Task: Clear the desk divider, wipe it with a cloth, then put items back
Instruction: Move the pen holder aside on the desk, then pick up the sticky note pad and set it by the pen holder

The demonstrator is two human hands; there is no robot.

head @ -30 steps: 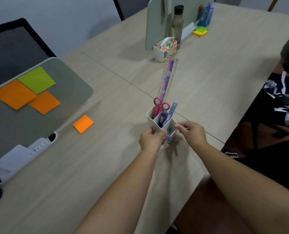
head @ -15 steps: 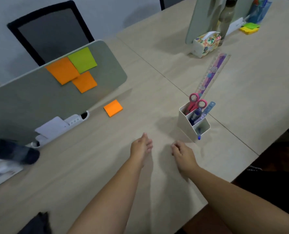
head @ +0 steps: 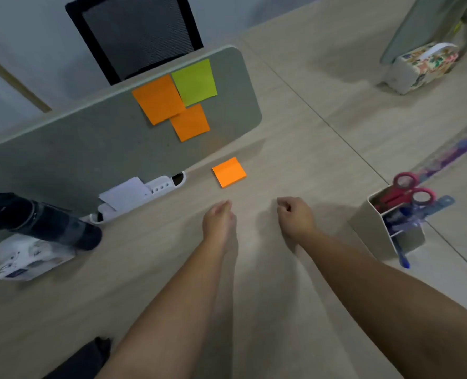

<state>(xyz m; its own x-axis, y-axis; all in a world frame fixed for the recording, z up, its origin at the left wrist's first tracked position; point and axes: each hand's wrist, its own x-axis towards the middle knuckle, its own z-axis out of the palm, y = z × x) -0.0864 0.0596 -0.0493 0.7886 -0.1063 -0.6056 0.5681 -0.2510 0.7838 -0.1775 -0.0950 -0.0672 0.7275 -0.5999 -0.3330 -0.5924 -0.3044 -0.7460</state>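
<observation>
Divider (head: 90, 149), grey felt-like panel, stands upright on the counter (head: 295, 310) left of centre, a chair behind it. Looks stiff and light, likely tippy if I push hard, so I'd steady its top edge while wiping. Pen holder (head: 388, 233) sits well apart at right with scissors and pens inside. Dark bottle (head: 38, 220) lies at the panel's left end over a white box, smooth and may roll. White tray (head: 145, 192) runs along the panel's foot, paper in it. Three sticky notes (head: 177, 99), two orange, one green, are stuck on the panel face: thin, floppy, peel from a free corner. Orange note pad (head: 229, 172) lies on the counter just beside the panel base. My left hand (head: 218, 220) is loosely curled, empty, nearest the pad. My right hand (head: 295, 217) is loosely fisted, empty. Notes not yet cleared, I judge.
</observation>
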